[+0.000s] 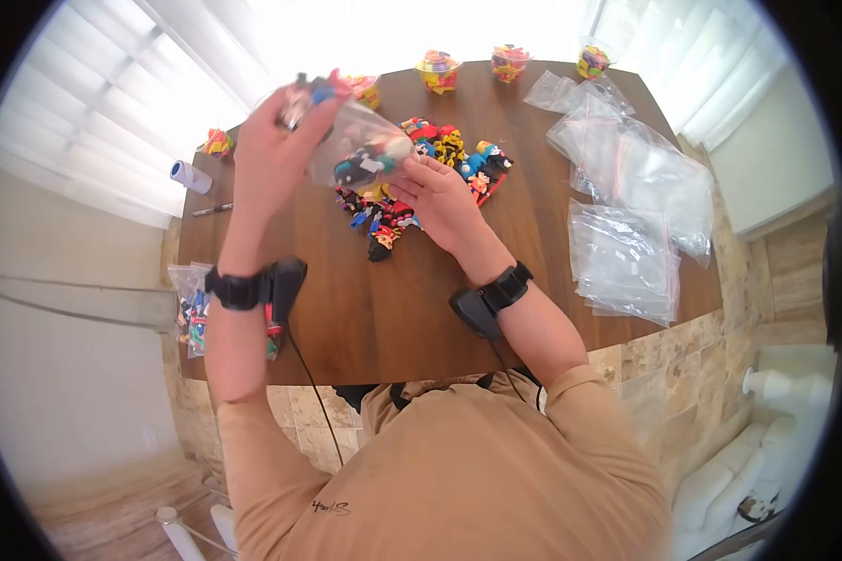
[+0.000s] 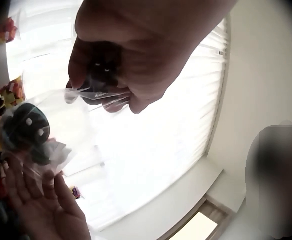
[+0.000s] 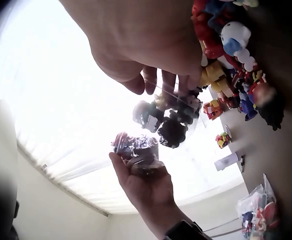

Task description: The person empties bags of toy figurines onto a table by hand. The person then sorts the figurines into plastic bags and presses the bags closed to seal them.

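Raised over the far left of the table, my left hand (image 1: 276,150) grips a cluster of small toy figures (image 1: 299,101), blurred in the head view. A dark figure (image 2: 103,70) with two pale spots shows between its fingers at the edge of a clear plastic bag (image 1: 360,131). My right hand (image 1: 440,201) pinches the bag's lower right edge. Inside the bag are dark and white figures (image 1: 365,164). Under the bag, a pile of colourful toy figures (image 1: 384,234) lies mid-table, partly hidden by the bag and my right hand.
Stacked clear bags (image 1: 627,252) lie on the right. A filled bag (image 1: 192,309) sits at the left edge, near a pen (image 1: 212,209) and a white roll (image 1: 190,177). Cups of colourful pieces (image 1: 438,73) line the far edge. Cables hang from both wrist cameras.
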{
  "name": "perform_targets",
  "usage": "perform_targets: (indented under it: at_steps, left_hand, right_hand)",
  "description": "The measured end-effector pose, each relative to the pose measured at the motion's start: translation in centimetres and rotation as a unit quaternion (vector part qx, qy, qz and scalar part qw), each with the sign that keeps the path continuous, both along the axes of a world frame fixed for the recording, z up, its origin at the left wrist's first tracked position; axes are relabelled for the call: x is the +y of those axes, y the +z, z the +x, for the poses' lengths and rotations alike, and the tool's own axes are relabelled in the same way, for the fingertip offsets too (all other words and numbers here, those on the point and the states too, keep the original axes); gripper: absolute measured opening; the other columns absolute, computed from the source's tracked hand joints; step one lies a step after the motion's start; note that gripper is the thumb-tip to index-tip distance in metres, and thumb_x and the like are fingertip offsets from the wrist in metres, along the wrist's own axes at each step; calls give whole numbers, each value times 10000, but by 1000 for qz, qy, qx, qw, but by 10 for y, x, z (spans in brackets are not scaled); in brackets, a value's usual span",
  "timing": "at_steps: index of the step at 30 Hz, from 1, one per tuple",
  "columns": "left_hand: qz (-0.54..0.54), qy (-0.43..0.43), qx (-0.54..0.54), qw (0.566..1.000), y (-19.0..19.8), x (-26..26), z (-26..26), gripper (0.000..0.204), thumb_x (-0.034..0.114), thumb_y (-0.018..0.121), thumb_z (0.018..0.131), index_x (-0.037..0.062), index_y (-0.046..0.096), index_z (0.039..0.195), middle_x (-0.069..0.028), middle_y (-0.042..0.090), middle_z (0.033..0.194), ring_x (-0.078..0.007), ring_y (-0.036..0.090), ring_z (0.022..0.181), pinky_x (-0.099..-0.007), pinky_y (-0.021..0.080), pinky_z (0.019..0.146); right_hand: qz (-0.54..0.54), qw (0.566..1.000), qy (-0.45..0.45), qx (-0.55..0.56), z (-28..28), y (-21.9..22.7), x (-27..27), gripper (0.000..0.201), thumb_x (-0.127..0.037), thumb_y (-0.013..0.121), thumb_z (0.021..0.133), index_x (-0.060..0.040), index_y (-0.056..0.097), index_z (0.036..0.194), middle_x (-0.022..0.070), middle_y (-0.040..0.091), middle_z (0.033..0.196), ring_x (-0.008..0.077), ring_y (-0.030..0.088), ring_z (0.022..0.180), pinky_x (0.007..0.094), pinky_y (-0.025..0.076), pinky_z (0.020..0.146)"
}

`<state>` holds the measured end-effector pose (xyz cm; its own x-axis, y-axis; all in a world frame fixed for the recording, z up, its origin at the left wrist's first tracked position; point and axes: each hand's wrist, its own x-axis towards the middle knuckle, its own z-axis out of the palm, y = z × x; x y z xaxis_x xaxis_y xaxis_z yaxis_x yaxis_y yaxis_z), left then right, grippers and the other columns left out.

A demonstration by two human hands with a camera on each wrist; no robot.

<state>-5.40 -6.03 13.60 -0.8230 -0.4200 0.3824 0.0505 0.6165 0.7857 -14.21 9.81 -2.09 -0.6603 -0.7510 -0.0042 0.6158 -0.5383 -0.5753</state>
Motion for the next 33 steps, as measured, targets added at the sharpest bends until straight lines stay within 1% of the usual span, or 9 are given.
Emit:
perform_targets:
  at_steps: [1, 8, 10, 16, 20, 23, 25, 28, 33]
  left_hand:
    - [-95, -14, -20, 995, 8, 3, -10, 310, 290, 676, 938, 12, 692, 1073, 10, 690, 808, -47, 615, 693, -214, 491, 576]
    - [-131, -47, -64, 988, 20, -8, -58, 369, 338, 691, 915, -10, 699, 1039, 4, 663, 757, -39, 593, 682, -238, 466, 557]
    - [-208, -5, -89, 974, 22, -11, -61, 420, 387, 674, 918, -18, 701, 1024, -6, 654, 718, -55, 597, 622, -240, 471, 547]
    - [-170, 17, -85, 982, 16, -15, -63, 483, 438, 594, 956, -32, 697, 999, -20, 621, 661, -90, 567, 501, -246, 461, 520]
    - [-120, 27, -66, 990, 2, -24, -61, 471, 421, 532, 990, -19, 694, 957, -32, 621, 664, -95, 554, 494, -256, 447, 497]
    - [-115, 38, -67, 990, -8, -31, -58, 477, 409, 468, 1018, -6, 697, 958, -58, 628, 673, -142, 587, 557, -295, 477, 557]
    - [-215, 69, -75, 971, -9, -37, -54, 489, 411, 431, 1026, 5, 700, 974, -103, 664, 726, -209, 643, 680, -335, 506, 670]
    - [-269, 90, -88, 955, -1, -35, -43, 492, 408, 414, 1030, 6, 696, 1017, -139, 702, 799, -258, 678, 799, -355, 509, 769]
    - [-309, 85, -58, 946, 16, -44, -35, 502, 415, 404, 1037, 7, 695, 1033, -141, 727, 860, -244, 702, 833, -341, 519, 781]
  right_hand:
    - [-10, 1000, 0, -24, -1, -3, 1, 122, -138, 603, 971, -58, 639, 1056, 72, 696, 1057, 175, 653, 1017, 330, 497, 926]
    - [8, 999, 0, -53, -10, -14, 8, 150, -126, 590, 968, -14, 578, 1067, 116, 631, 1109, 298, 649, 1020, 437, 516, 946]
    - [8, 999, 3, -53, -11, -17, 11, 156, -126, 594, 965, -10, 575, 1068, 121, 629, 1100, 304, 650, 1013, 440, 517, 946]
    - [-19, 998, 45, -47, -9, -9, 13, 317, -179, 585, 991, 3, 488, 1231, 156, 565, 1218, 342, 658, 1030, 410, 563, 867]
    - [1, 999, 24, -45, -6, 6, 8, 359, -208, 582, 1000, 35, 466, 1237, 178, 548, 1225, 324, 659, 1035, 396, 565, 884]
    - [0, 998, 47, -41, -7, 3, 0, 365, -213, 593, 996, 34, 472, 1236, 190, 537, 1240, 315, 660, 1036, 385, 560, 896]
    - [0, 997, 58, -44, -4, 1, -7, 346, -209, 607, 989, 20, 489, 1221, 168, 565, 1208, 305, 660, 1037, 375, 558, 885]
    - [15, 997, 71, -34, 2, 7, -13, 308, -197, 620, 980, -4, 514, 1195, 135, 600, 1161, 296, 663, 1031, 361, 556, 869]
    - [22, 997, 76, -16, 4, 7, -23, 260, -169, 630, 969, -33, 532, 1167, 101, 627, 1104, 273, 671, 1008, 352, 552, 859]
